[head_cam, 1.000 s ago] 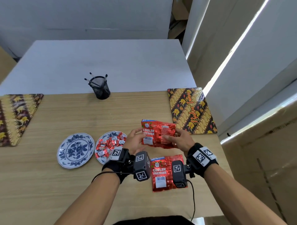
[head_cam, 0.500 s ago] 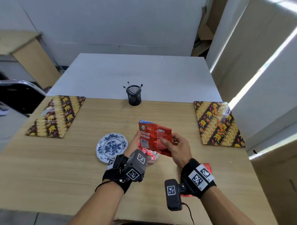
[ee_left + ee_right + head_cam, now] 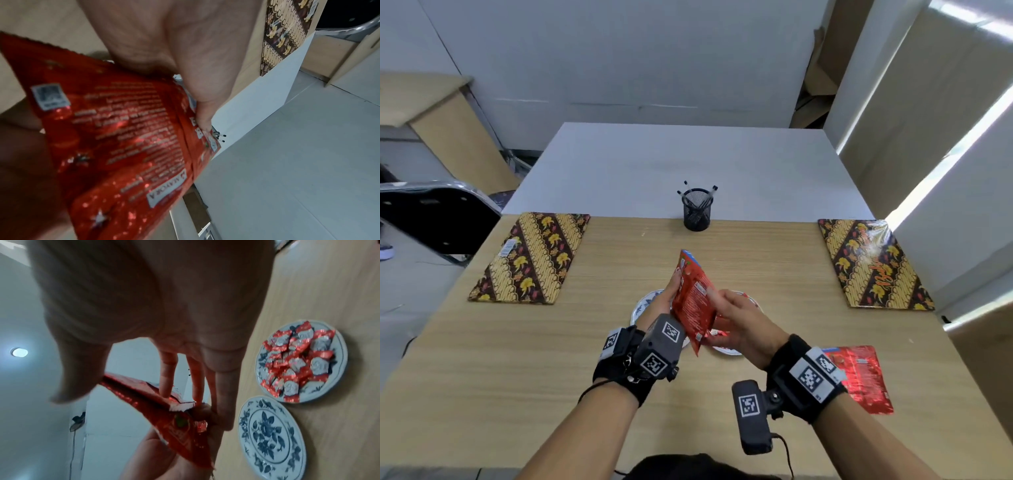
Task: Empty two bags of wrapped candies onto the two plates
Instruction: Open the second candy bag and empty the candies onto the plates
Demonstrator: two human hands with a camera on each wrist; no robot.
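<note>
1. Holding the red candy bag (image 3: 693,301) up in the air are both hands — the left hand (image 3: 662,303) has its fingers and thumb curled round the far, upper part, and the right hand (image 3: 739,325) pinches the near, lower part with straight fingers on one face and the thumb on the other.
2. This bag hangs above the two plates, about the middle of the bench (image 3: 482,359), a little toward the near edge.
3. Its long side runs from far and up to near and down. The blue top end points away, toward the far edge; the low end points back at the person.
4. Right under the hands sit the plates. The bare blue plate (image 3: 271,431) is just beside the plate full of candies (image 3: 337,386), and they look almost touching.
5. I think the bare plate is next — it lies closer to the left hand, so the bag's open end must turn down over that one. I cannot tell if the bag is torn open yet.
6. Another red bag (image 3: 866,377) lies flat on the bench by the right wrist, toward the near right corner. It looks flat, so I think it is already empty.
7. If the bag tips the wrong way, candies could fall on the full plate or the bench.
</note>
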